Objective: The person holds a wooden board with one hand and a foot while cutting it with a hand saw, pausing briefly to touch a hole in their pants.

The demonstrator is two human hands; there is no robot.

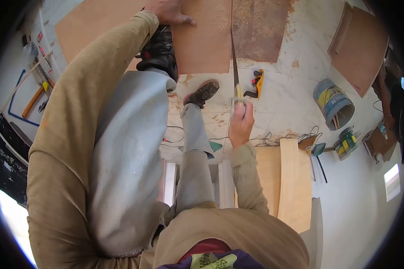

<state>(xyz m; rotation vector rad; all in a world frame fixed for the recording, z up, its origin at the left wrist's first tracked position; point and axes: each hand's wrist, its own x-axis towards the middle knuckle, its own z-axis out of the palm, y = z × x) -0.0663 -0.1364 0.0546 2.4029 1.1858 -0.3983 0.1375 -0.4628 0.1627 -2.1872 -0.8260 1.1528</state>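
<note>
While the left hand [168, 11] lies spread on the plywood sheet [202, 40], the right hand [241, 123] grips a handsaw [234, 67] (blade upright).

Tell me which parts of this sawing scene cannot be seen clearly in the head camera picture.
- Left hand: cut off by the top edge; its fingers are partly out of view.
- Thin dark saw blade: its far end leaves the picture at the top.
- Yellow saw handle: blurred, mostly covered by the right hand.
- Brown plywood sheet: partly hidden by the beige sleeve and black shoe.
</note>
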